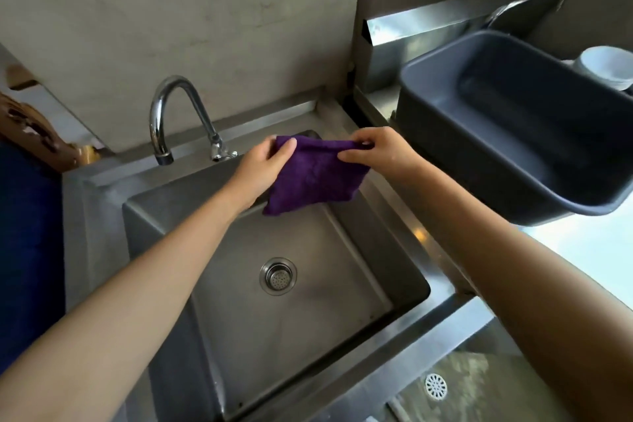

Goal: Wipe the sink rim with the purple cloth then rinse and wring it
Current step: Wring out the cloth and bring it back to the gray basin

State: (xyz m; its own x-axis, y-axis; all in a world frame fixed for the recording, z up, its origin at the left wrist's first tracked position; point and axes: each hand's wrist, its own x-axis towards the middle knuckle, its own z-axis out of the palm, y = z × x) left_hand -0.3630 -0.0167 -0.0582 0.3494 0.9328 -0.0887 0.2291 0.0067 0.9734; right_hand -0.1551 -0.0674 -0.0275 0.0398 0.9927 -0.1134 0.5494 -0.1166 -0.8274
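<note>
No lettering, label, brand or number can be read anywhere here; every surface in sight stands plain and unmarked.

Both arms outstretched; hands (263, 164) (373, 147) pinching.

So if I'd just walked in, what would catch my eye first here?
Most likely the purple cloth, the one vivid colour, held up over the far side of the steel sink by the left hand and right hand, each pinching an upper corner. Next, the curved chrome tap behind it, not running, and the big grey tub on the counter to the right.
</note>
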